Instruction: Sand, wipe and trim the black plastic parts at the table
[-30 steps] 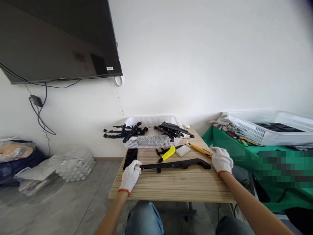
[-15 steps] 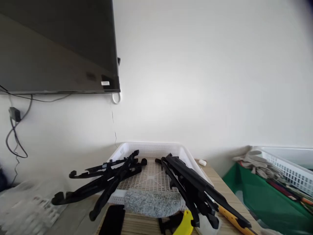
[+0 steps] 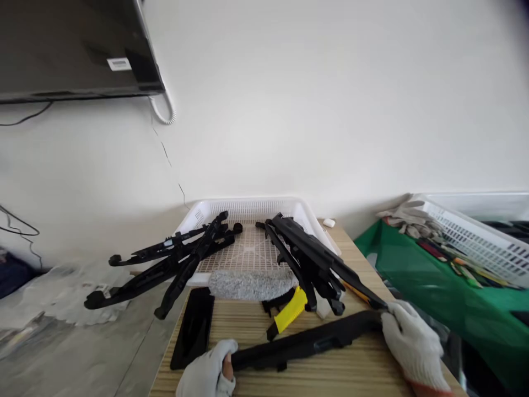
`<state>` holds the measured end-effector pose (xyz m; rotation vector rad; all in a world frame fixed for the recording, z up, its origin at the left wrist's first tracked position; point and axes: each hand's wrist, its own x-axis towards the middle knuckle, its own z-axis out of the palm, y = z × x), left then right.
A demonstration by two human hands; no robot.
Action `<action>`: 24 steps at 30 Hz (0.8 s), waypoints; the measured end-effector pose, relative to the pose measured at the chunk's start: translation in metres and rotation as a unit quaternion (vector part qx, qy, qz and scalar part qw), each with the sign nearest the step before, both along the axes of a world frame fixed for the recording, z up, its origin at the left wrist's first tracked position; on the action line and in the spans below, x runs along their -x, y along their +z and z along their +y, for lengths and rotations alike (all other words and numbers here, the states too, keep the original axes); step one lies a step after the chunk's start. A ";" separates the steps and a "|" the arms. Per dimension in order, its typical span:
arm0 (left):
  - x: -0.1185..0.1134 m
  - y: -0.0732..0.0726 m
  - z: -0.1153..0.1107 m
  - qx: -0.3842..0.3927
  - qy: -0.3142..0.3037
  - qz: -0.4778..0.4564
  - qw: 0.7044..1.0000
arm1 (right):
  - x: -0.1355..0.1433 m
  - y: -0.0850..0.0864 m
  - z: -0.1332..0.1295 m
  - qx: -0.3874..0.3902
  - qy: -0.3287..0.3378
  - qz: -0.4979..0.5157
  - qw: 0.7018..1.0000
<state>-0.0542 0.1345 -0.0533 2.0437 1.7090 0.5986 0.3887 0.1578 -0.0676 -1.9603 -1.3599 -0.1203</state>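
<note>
A long, slightly curved black plastic part (image 3: 306, 343) spans the near side of the wooden table between my hands. My left hand (image 3: 209, 368), in a white glove with part of a digit bare, is closed around its left end. At the other end, my right hand (image 3: 413, 342), in a white knit glove, grips the part with its fingers. Just beyond it lie a yellow-handled tool (image 3: 291, 310) and a black smartphone-like slab (image 3: 193, 328). Similar black parts rest across a white basket, one bunch on the left (image 3: 182, 259) and another on the right (image 3: 314, 253).
The white mesh basket (image 3: 252, 203) stands against the wall, with a grey fuzzy roll (image 3: 252, 285) along its front edge. To the right, a green-covered surface (image 3: 417, 270) carries gloves (image 3: 413, 220), pens and a white crate (image 3: 467, 234). A screen (image 3: 74, 49) hangs upper left.
The view has tipped downward and shifted, so the basket sits higher in the picture. Both gloved hands and the long black part between them have come into sight.
</note>
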 end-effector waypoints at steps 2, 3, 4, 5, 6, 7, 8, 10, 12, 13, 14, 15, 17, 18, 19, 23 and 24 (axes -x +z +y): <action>-0.003 0.007 0.000 -0.006 -0.003 0.015 1.000 | 0.004 0.003 -0.002 0.011 -0.014 0.016 1.000; -0.005 0.011 -0.001 -0.007 -0.004 0.020 1.000 | 0.005 0.005 -0.002 0.012 -0.017 0.023 1.000; -0.007 0.015 -0.002 -0.015 -0.004 0.024 1.000 | 0.006 0.006 -0.003 0.010 -0.018 0.030 0.999; -0.009 0.018 -0.004 -0.024 -0.007 0.027 0.999 | 0.006 0.007 -0.003 0.006 -0.019 0.036 0.999; -0.010 0.021 -0.005 -0.026 -0.014 0.032 0.999 | 0.005 0.008 -0.004 0.000 -0.021 0.042 0.999; -0.012 0.022 -0.007 -0.025 -0.023 0.039 0.999 | 0.004 0.009 -0.004 -0.008 -0.025 0.048 0.998; -0.013 0.024 -0.008 -0.021 -0.028 0.047 0.998 | 0.004 0.010 -0.006 -0.016 -0.033 0.053 0.998; -0.015 0.024 -0.010 -0.015 -0.027 0.063 0.998 | 0.006 0.013 -0.012 -0.035 -0.044 0.055 0.997; -0.017 0.024 -0.011 -0.011 -0.021 0.070 0.997 | 0.018 0.021 -0.022 -0.039 -0.003 0.045 0.998; -0.017 0.024 -0.012 -0.008 -0.021 0.071 0.997 | 0.030 0.027 -0.027 -0.028 0.053 0.039 0.997; -0.018 0.024 -0.012 -0.005 -0.020 0.073 0.997 | 0.045 0.034 -0.031 -0.007 0.130 0.038 0.991; -0.018 0.025 -0.012 -0.002 -0.020 0.077 0.997 | 0.064 0.043 -0.034 0.028 0.225 0.044 0.973; -0.019 0.026 -0.012 0.004 -0.018 0.089 0.996 | 0.108 0.061 -0.034 0.075 0.377 0.096 0.918; -0.020 0.027 -0.012 0.006 -0.017 0.096 0.995 | 0.130 0.069 -0.030 0.075 0.410 0.150 0.896; -0.020 0.028 -0.013 0.006 -0.017 0.101 0.995 | 0.152 0.077 -0.024 0.086 0.426 0.216 0.874; -0.019 0.031 -0.019 0.010 -0.009 0.106 0.994 | 0.211 0.087 0.006 0.218 0.451 0.476 0.723; -0.017 0.031 -0.022 0.012 -0.004 0.106 0.994 | 0.219 0.086 0.012 0.223 0.449 0.516 0.694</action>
